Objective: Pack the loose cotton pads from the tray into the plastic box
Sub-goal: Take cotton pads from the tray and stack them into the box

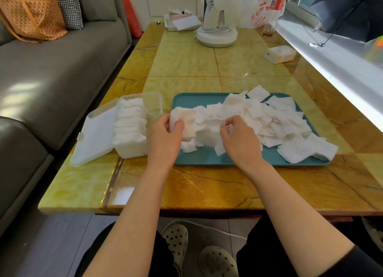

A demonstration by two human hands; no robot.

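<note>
A teal tray (207,157) lies on the yellow marble table, heaped with several loose white cotton pads (275,121). To its left stands a clear plastic box (134,150), its lid (94,139) hinged open to the left, with a row of pads packed along its left side. My left hand (163,139) grips a small stack of pads (186,123) at the tray's left end. My right hand (240,139) rests in the middle of the heap, its fingertips pinching a pad.
A white desk fan (216,35) stands at the far end of the table beside a white plastic bag (263,9) and a tissue box (181,21). A small white packet (279,53) lies at the right. A grey sofa (51,69) runs along the left edge.
</note>
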